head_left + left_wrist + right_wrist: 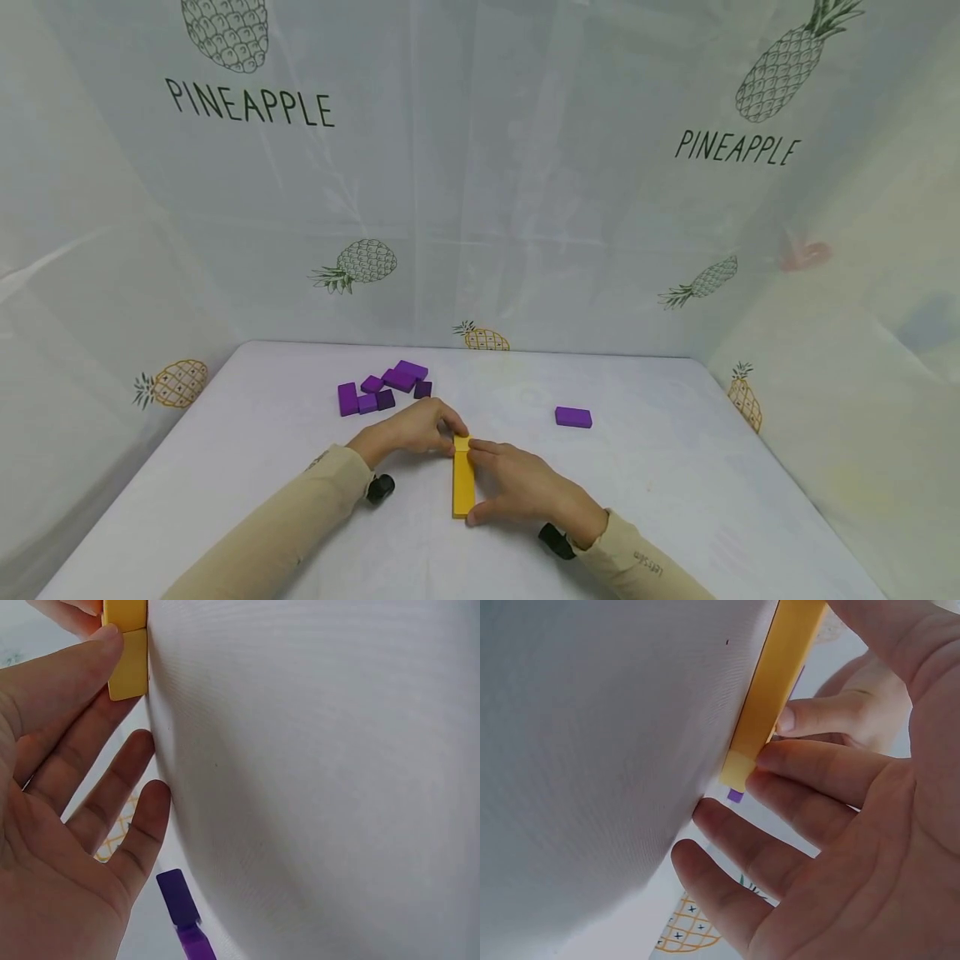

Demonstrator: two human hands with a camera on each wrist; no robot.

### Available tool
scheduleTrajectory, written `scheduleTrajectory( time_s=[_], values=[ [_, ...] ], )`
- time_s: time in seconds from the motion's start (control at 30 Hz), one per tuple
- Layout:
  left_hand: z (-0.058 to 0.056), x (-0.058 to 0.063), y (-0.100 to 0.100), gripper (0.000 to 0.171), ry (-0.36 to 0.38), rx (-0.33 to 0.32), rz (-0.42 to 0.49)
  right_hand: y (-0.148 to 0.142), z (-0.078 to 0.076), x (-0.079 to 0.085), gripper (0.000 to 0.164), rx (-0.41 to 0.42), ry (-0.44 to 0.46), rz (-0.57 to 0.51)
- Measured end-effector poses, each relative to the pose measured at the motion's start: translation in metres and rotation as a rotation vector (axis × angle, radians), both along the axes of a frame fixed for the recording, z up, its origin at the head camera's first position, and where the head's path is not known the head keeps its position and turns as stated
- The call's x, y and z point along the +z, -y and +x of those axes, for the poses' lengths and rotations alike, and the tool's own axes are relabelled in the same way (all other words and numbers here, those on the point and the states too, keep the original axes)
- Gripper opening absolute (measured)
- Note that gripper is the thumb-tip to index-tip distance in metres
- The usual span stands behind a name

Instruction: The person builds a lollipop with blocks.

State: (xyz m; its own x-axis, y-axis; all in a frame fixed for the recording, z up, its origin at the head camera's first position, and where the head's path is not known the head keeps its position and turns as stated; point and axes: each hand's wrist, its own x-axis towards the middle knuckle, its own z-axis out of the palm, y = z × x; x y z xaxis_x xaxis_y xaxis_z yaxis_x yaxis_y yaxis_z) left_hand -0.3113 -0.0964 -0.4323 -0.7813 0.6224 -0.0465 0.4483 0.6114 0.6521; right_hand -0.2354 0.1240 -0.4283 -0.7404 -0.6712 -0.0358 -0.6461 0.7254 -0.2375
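Observation:
A long yellow block (pixel 463 487) lies on the white table with its length running away from me. At its far end sits a short yellow block (pixel 462 443), lined up end to end with it. My left hand (pixel 420 429) pinches the short block between thumb and fingers, seen also in the left wrist view, where that block (pixel 128 666) meets the long one at a thin seam. Along the right side lies my right hand (pixel 525 483), its fingertips touching near the seam and its thumb by the near end. Those fingers (pixel 810 765) look fairly straight in the right wrist view.
Several purple blocks (pixel 399 380) of different sizes lie in a loose group beyond my left hand. One purple block (pixel 573 417) lies apart, farther back on the right. A pineapple-print curtain (pixel 510 208) hangs behind the table (pixel 660 475) and at its sides.

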Motion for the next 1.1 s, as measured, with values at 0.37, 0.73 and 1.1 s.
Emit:
scheduleTrajectory(
  time_s=[0.37, 0.73, 1.1],
  values=[
    [0.0, -0.002, -0.002, 0.027, 0.011, 0.024, -0.012, 0.0, -0.001, -0.002, 0.094, -0.022, 0.016, 0.018],
    [-0.005, -0.001, 0.008, 0.036, -0.021, 0.022, -0.019, 0.001, -0.002, -0.002, 0.094, -0.037, 0.026, 0.015],
    [-0.022, 0.011, 0.063, 0.033, -0.087, 0.251, 0.023, 0.001, -0.001, -0.002, 0.091, -0.03, 0.02, 0.024]
  ],
)
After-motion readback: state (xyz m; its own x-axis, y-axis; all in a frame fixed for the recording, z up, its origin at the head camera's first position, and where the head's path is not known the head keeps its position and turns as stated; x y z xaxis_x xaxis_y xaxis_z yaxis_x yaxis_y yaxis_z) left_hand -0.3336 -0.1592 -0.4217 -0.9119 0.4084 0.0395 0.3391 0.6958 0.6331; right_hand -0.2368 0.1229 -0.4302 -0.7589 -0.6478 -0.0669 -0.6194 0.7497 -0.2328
